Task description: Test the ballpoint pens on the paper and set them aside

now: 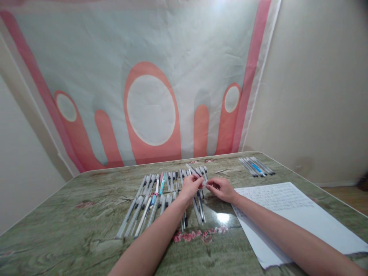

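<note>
Rows of pens, mostly clear-barrelled, lie on the green marbled table [94, 214]; a teal pen [162, 184] and a pink and white pen [156, 186] stand out among them. Over the right end of the rows, my left hand [192, 187] is closed, its thumb and finger pinching a slim clear pen [195, 170] that slants up to the left. Close beside it, my right hand [220, 188] has its fingertips pressed together at the lower end of that pen. Small details between the fingertips are too tiny to make out.
A sheet of paper with handwriting [287, 214] lies under and beside my right forearm. Farther back on the right is a group of several pens with a blue one [257, 167]. A printed cloth [186, 50] hangs behind the table.
</note>
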A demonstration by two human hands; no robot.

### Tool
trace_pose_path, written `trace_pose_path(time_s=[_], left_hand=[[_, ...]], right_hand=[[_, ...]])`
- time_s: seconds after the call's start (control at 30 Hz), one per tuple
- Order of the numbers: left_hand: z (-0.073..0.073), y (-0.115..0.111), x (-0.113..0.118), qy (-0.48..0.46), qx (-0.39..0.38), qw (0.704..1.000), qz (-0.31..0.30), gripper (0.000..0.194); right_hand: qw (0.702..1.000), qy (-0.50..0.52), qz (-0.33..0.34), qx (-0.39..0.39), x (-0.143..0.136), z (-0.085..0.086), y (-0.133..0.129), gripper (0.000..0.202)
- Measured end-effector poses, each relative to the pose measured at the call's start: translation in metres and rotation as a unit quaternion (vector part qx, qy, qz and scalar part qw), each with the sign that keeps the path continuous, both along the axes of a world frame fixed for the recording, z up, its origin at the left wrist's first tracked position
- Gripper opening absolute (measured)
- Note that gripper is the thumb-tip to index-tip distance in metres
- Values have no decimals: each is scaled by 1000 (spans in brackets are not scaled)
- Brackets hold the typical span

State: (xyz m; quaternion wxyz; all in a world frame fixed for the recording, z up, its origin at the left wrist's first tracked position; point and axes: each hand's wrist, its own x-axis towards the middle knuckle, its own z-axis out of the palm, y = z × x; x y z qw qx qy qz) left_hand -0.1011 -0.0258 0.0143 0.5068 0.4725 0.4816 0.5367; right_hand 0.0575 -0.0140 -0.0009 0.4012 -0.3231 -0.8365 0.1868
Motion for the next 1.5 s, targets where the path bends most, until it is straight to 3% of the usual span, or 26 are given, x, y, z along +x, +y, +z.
trace_pose_path(time_s=[0.33,0.5,0.63,0.77,1.2,1.4,1.5], left_hand=[[-7,8,-6,-65,24,998,-6,20],[-5,19,-17,-211,39,969,121,16],[-2,26,-29,-297,30,935,191,13],[-1,28,-33,-320,26,923,214,13],[-4,25,-28,-291,42,938,183,11],[-3,15,-15,-281,-30,949,141,10],[-1,8,-4,-303,-71,947,83,7]], right_hand=[[998,52,-25,-19,-1,-6,5,25],[984,133,-121,-5,3,-8,12,25],[985,121,-117,28,5,-8,15,26],[988,94,-103,59,3,-8,14,25],[988,70,-107,83,4,-9,13,25],[992,64,-68,83,4,-11,12,39],[995,42,-30,87,3,-10,8,42]])
